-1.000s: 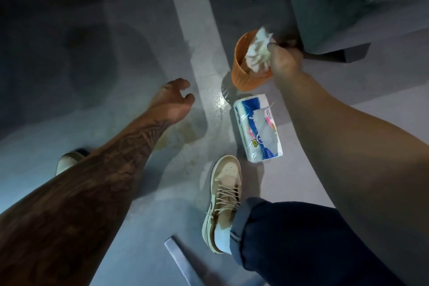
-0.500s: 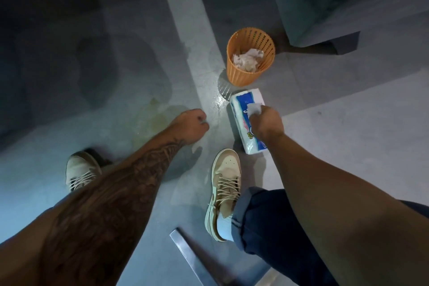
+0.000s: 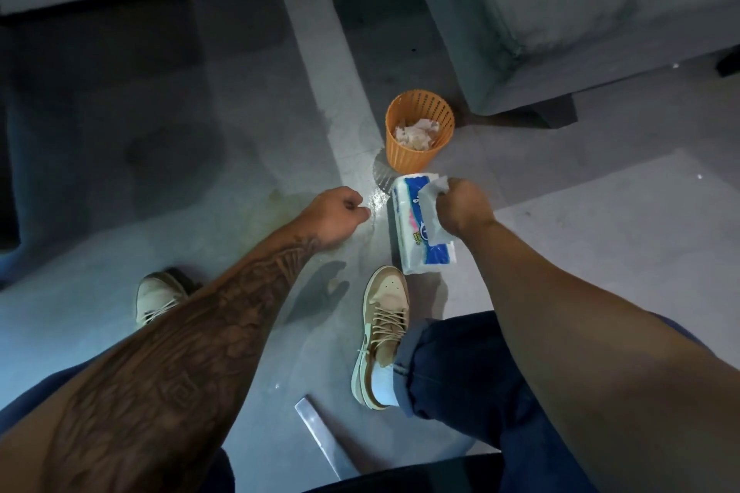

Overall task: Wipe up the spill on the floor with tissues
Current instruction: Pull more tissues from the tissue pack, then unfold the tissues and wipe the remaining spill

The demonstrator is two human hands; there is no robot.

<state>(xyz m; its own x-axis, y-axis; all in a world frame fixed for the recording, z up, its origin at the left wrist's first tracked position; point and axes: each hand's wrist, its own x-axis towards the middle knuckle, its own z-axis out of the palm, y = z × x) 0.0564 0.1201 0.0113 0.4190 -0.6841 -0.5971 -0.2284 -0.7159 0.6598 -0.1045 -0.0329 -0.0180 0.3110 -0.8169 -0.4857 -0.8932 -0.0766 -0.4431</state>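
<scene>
A white and blue tissue pack (image 3: 424,252) lies on the grey floor. My right hand (image 3: 464,212) is over it, pinching a white tissue (image 3: 430,208) that is half drawn out of the pack. My left hand (image 3: 334,214) hangs in a loose fist just above the floor, left of the pack, with nothing in it. A yellowish wet spill (image 3: 296,204) stains the floor under and left of that fist, with shiny drops (image 3: 376,202) beside the pack. Behind the pack stands a small orange bin (image 3: 418,156) holding crumpled used tissues (image 3: 416,132).
A grey sofa corner (image 3: 560,32) rises behind the bin on the right. My two tan sneakers stand on the floor, the left one (image 3: 154,296) and the right one (image 3: 384,316) just below the pack. A metal strip (image 3: 320,436) lies near the bottom.
My right hand dropped a crumpled tissue into the bin, came back to the pack and now lifts a fresh tissue out. My left hand closed into a fist.
</scene>
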